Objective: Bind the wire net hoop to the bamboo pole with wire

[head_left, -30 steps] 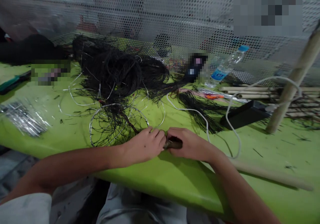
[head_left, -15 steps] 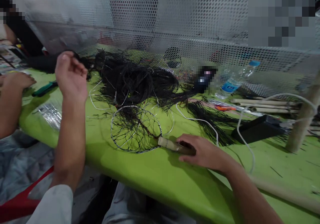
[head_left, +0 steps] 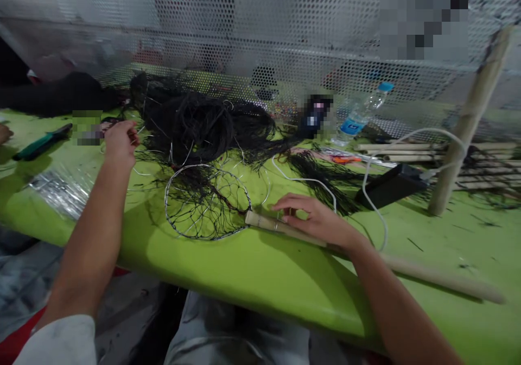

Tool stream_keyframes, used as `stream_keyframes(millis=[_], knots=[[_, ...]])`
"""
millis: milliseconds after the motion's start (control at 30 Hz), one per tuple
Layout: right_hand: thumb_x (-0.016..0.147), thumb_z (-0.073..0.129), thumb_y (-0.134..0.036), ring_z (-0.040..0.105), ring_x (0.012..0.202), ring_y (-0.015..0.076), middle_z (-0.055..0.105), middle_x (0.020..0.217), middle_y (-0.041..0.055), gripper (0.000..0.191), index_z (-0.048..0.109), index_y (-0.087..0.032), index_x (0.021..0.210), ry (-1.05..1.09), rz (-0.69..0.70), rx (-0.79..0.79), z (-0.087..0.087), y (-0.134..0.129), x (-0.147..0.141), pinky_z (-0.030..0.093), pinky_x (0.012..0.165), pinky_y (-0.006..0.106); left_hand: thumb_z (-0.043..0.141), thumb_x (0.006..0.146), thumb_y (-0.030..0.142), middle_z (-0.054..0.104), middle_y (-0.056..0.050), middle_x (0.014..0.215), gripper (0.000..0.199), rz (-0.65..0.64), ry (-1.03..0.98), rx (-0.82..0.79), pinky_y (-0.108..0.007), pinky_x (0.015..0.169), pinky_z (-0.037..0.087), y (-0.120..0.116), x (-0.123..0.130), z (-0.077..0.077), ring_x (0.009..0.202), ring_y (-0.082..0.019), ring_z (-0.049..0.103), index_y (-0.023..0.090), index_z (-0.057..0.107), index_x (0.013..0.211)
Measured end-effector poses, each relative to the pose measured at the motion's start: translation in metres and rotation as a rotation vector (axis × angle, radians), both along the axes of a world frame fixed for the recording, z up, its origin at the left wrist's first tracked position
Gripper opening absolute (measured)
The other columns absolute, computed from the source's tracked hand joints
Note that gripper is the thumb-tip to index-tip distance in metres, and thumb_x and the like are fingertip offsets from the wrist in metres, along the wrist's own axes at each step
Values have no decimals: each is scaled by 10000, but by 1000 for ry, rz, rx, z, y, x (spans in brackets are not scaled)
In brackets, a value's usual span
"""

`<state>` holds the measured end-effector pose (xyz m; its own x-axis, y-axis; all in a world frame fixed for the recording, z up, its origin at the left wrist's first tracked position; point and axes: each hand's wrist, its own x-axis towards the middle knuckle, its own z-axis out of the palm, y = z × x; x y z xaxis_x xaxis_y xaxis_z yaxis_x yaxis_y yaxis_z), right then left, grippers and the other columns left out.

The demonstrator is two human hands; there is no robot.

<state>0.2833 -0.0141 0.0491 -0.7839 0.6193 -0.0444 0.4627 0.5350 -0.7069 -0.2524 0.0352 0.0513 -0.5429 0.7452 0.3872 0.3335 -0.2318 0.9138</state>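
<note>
My left hand (head_left: pixel 121 141) is stretched out over the table's far left part, fingers loosely bent and partly hidden, with nothing visible in them. It is close to a partly blurred-out dark object (head_left: pixel 93 128) and the edge of a heap of black netting (head_left: pixel 203 120). Over a pale bamboo pole (head_left: pixel 299 234), my right hand (head_left: pixel 319 217) arches with thumb and fingers apart; whether it touches the pole I cannot tell. At the pole's left end, a wire hoop (head_left: pixel 167 215) strung with black mesh lies on the table, its mesh running up to the heap.
Left are green-handled pliers (head_left: pixel 38 143), a bundle of shiny wires (head_left: pixel 61 191) and another person's hand (head_left: pixel 5 133). Behind stand a water bottle (head_left: pixel 354 123) and a perforated metal screen (head_left: pixel 280 23). An upright bamboo post (head_left: pixel 468 126), a white cable (head_left: pixel 376 213) and a black box (head_left: pixel 393 186) are right.
My left hand has come down from its raised position toward the table. My right hand has loosened from around the bamboo pole. The camera view has shifted right.
</note>
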Motion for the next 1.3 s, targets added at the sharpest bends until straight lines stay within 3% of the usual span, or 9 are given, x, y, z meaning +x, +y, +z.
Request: stream_keyframes(millis=[233, 467, 600, 700, 833, 933, 1067, 1200, 1300], knots=[[973, 636, -426, 658, 1071, 159, 675, 1233, 81, 307, 783, -259, 1184, 43, 42, 18, -4, 4, 3, 501, 983, 301, 670, 1003, 384, 644, -104, 1316, 396, 103, 12, -58, -463, 961, 596, 8, -4, -17, 1131, -245, 669, 169, 612, 1330], [964, 652, -447, 680, 1009, 145, 709, 1163, 79, 307, 801, -236, 1130, 58, 77, -2, -9, 8, 5, 516, 952, 287, 671, 1004, 381, 647, -106, 1316, 394, 237, 77, -195, -462, 957, 597, 21, -1, -18, 1129, -245, 670, 164, 611, 1327], [965, 633, -467, 680, 1047, 161, 709, 1196, 89, 357, 780, -222, 1179, 17, 101, -17, -7, 8, 5, 521, 980, 300, 662, 1009, 387, 660, -105, 1281, 374, 261, 218, -187, -449, 931, 605, 8, 9, -11, 1092, -236, 679, 157, 623, 1301], [944, 634, -511, 669, 1091, 180, 685, 1283, 88, 491, 692, -232, 1344, -48, 111, -22, -2, 5, 6, 526, 974, 300, 645, 1015, 406, 693, -76, 1121, 313, 236, 383, -96, -397, 861, 604, -16, 29, 0, 961, -197, 686, 138, 662, 1177], [877, 698, -585, 653, 949, 181, 697, 1174, 76, 705, 552, -235, 1472, -185, 38, 28, 2, -3, 5, 502, 819, 280, 594, 1012, 362, 709, -38, 965, 259, 55, 646, -5, -321, 868, 535, -47, 72, 17, 849, -148, 626, 142, 715, 1071], [822, 756, -583, 578, 787, 162, 690, 961, 57, 545, 673, -197, 1199, -308, -21, 98, 2, -10, 0, 373, 689, 257, 586, 989, 416, 724, -47, 1035, 289, -207, 851, -35, -332, 938, 520, -56, 105, 17, 960, -188, 644, 190, 754, 1055], [887, 682, -505, 506, 736, 132, 672, 900, 48, 336, 644, -171, 895, -387, -17, 165, 0, -13, -8, 244, 658, 261, 516, 1011, 458, 673, -92, 1326, 403, -457, 1023, -128, -438, 1111, 444, -46, 127, -5, 1248, -267, 604, 224, 731, 1258], [907, 651, -474, 526, 762, 128, 677, 928, 48, 303, 648, -171, 920, -395, -6, 188, 0, -14, -11, 262, 680, 261, 484, 1014, 450, 600, -138, 1439, 440, -491, 1076, -196, -562, 1182, 338, -36, 127, -22, 1375, -333, 493, 214, 722, 1299], [915, 645, -484, 546, 766, 131, 686, 943, 52, 318, 671, -177, 994, -383, -29, 191, -1, -14, -10, 289, 687, 263, 511, 1000, 470, 656, -129, 1316, 399, -470, 1070, -215, -582, 1169, 332, -39, 124, -18, 1327, -341, 498, 213, 782, 1140]])
